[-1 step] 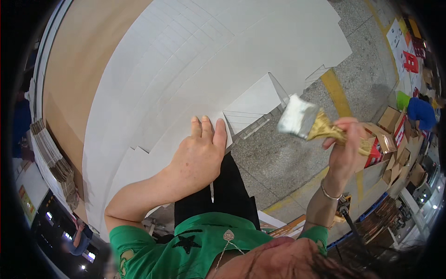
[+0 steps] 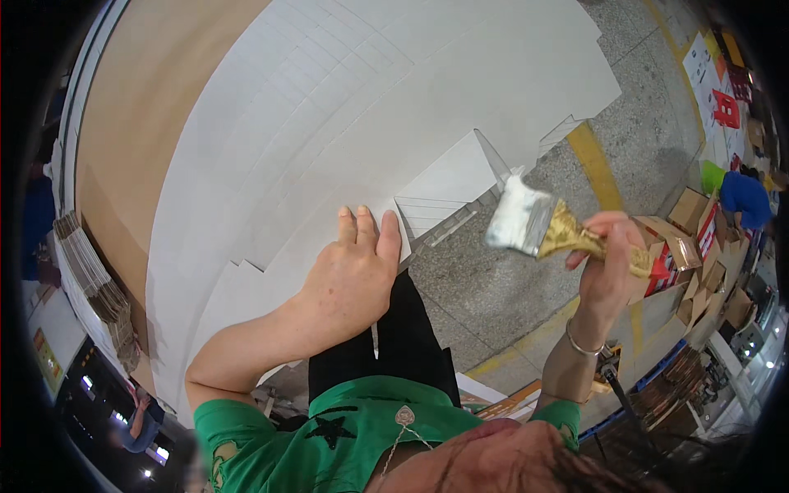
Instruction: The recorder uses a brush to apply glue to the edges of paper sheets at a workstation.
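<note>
White paste coats the bristles of the paintbrush, which the right hand holds closed around its gold-coloured handle, lifted off to the right of the work and out over the grey floor rather than over any sheet. The brush head points left and slightly up, toward the fanned white sheets, but is apart from them. Between the two pictures, taken at the same instant, nothing has shifted: brush, hands and sheets lie alike, so the brush reads as loaded and raised, not in contact with paper. The left hand lies flat, fingers together and extended, palm down on the near edge of the overlapped white sheets, pressing them without gripping anything. The sheets are staggered so each shows a narrow strip, and they spread across a brown board surface that runs up and left. Their right edge ends just beside the floor, where a few loose white pieces jut out near the brush. A yellow line crosses the floor beyond. There is open room between the brush and the sheet edge, and to the right above the floor; farther right stand cardboard boxes and another person in blue, well apart from the hands.
</note>
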Demonstrator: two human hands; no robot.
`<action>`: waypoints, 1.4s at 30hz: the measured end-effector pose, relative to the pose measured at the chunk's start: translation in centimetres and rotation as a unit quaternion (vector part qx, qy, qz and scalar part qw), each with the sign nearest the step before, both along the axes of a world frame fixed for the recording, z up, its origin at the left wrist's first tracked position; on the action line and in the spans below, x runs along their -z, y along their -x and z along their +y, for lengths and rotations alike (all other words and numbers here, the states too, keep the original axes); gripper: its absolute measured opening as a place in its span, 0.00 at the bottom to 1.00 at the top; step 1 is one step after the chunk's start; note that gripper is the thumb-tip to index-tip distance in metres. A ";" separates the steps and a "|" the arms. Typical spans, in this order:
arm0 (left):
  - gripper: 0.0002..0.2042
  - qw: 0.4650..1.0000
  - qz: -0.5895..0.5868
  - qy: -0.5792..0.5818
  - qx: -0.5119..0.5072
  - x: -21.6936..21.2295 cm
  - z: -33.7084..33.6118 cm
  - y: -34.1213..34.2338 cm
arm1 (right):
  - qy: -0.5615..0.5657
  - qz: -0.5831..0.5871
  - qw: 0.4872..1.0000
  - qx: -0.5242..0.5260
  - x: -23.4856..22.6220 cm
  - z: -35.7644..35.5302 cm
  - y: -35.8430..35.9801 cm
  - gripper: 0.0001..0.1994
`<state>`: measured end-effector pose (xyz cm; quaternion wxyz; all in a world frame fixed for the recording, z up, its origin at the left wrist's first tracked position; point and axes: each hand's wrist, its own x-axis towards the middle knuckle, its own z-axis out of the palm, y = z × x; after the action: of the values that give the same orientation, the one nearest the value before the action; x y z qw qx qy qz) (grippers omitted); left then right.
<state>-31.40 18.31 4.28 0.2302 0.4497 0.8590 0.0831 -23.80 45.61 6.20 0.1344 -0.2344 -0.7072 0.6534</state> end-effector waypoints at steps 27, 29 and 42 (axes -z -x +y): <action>0.25 0.999 -0.005 -0.018 -0.039 0.4 -0.1 -0.1 | 0.017 0.024 1.000 -0.011 -0.3 -4.2 -2.0 0.10; 0.24 0.999 -0.004 -0.024 -0.043 0.4 0.1 -0.1 | 0.013 0.025 0.995 0.093 -0.1 -3.8 -1.0 0.10; 0.15 0.997 0.038 -0.057 -0.030 0.9 0.3 0.2 | 0.052 -0.038 0.996 -0.067 0.4 -9.3 -4.4 0.07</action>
<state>-31.62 18.57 3.40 0.1689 0.4391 0.8739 0.1220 -19.38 36.30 5.78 0.0513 -0.2177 -0.6912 0.6872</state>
